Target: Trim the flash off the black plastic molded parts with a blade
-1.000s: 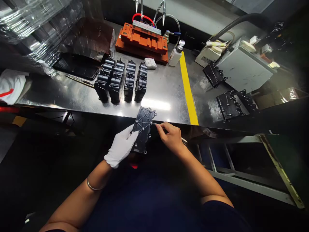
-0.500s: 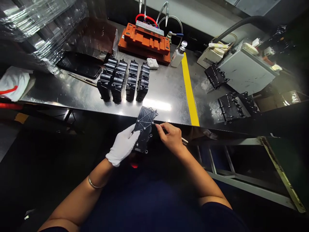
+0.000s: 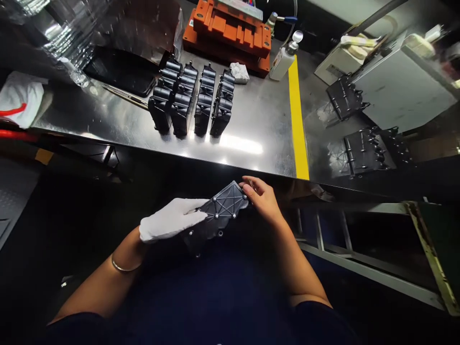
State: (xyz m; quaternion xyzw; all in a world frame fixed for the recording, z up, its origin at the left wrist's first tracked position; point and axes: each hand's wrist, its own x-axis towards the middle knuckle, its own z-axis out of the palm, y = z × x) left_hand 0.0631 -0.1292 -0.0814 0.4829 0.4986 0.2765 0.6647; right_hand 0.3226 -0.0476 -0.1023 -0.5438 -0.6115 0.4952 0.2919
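My left hand [image 3: 173, 219] wears matt white cloth against a ribbed part [image 3: 225, 203] of dull black plastic. The counter [image 3: 264, 112] is smooth, glossy metal up to its front edge; near its back edge, the orange fixture [image 3: 230, 32] looks matt.

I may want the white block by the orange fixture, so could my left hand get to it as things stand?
Probably not easily: your left hand is holding the black part, and the upright black pieces on the bench stand roughly between that hand and the white block.
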